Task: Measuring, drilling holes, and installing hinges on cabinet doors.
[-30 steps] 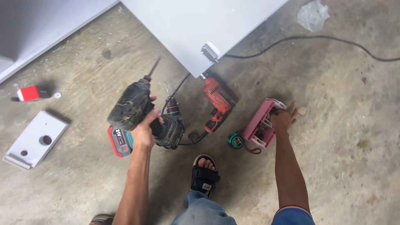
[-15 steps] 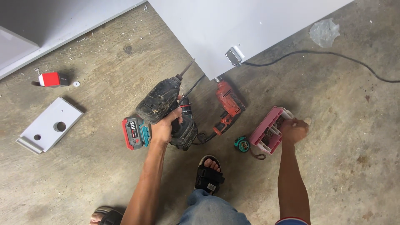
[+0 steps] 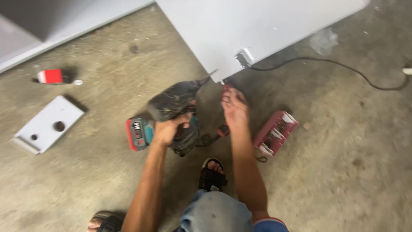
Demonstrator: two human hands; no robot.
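Bare concrete floor [image 3: 107, 189], left hand [image 3: 168, 129] clenched around a dusty cordless drill [image 3: 174, 103] aimed at a white panel [image 3: 257, 30], right hand [image 3: 234, 107] near its bit, grip unclear through blur.

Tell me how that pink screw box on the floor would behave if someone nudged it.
The pink screw box lies flat and low on rough concrete floor, so it would probably slide, not roll or tip. It appears open, so its contents might spill if jolted.
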